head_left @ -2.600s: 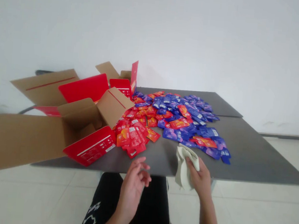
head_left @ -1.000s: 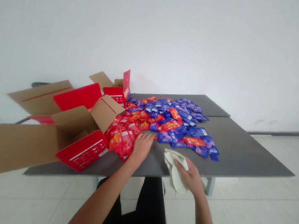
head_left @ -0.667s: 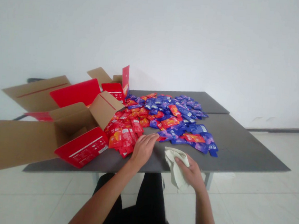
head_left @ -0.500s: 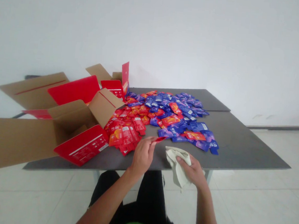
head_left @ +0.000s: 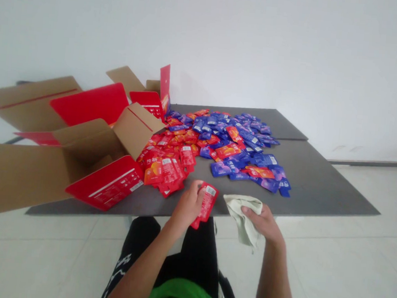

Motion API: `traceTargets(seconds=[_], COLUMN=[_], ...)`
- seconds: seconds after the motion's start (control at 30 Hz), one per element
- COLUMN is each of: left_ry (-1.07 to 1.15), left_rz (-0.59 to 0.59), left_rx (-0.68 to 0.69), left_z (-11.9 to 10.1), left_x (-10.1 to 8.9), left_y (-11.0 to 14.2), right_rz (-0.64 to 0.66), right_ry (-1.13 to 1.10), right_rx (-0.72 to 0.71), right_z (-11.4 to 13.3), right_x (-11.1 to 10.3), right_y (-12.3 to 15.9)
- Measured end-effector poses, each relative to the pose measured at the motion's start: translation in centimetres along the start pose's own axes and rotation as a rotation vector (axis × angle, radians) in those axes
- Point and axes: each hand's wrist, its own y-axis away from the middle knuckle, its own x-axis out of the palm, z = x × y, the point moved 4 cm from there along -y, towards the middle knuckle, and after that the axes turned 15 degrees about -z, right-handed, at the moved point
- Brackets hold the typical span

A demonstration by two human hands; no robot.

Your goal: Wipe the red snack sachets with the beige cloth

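Note:
Between the fingers of my left hand is a red pouch, its face with a white barcode label turned up, just over the table's front edge. My right hand grips a crumpled off-white cloth a short way to the right of the pouch; the two do not touch. Beyond my left hand lies a heap of red pouches. Blue-purple pouches, with a few red-orange ones on top, spread across the table behind and to the right.
Open cardboard boxes with red outsides stand on the left, the nearest box with its flaps spread wide and partly over the edge. The dark grey table runs back to a white wall. My legs are under its front edge.
My left hand has turned the red pouch from nearly edge-on to showing its labelled face. The cloth has shifted slightly right with my right hand. The camera view has tilted a little.

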Motion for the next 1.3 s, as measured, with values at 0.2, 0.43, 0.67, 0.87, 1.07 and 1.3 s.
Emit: traceTargets(seconds=[0.2, 0.43, 0.67, 0.87, 1.07, 1.3], left_ry=[-0.157, -0.175, -0.267, -0.195, -0.159, -0.170], left_rz=[0.002, -0.168, -0.020, -0.073, -0.107, -0.170], left_rx=[0.068, 0.458, 0.761, 0.866, 0.851, 0.804], left_z=[-0.6, -1.6, 0.7, 1.8, 2.7, 2.1], left_x=[1.4, -0.7, -1.7, -1.9, -1.9, -1.4], left_y=[-1.0, 3.0, 8.2, 8.2, 8.8, 8.7], right_rz=[-0.021, -0.047, -0.159, -0.384, -0.039, 0.151], right_ry=[-0.011, 0.001, 0.078, 0.221, 0.347, 0.682], right_rx=[-0.006, 0.005, 0.005, -0.123, -0.560, -0.594], right_z=[-0.2, -0.4, 0.4, 3.6, 6.6, 5.5], right_x=[0.0, -0.1, 0.9, 3.0, 8.2, 9.8], right_y=[0.0, 0.0, -0.1, -0.6, 0.9, -2.2])
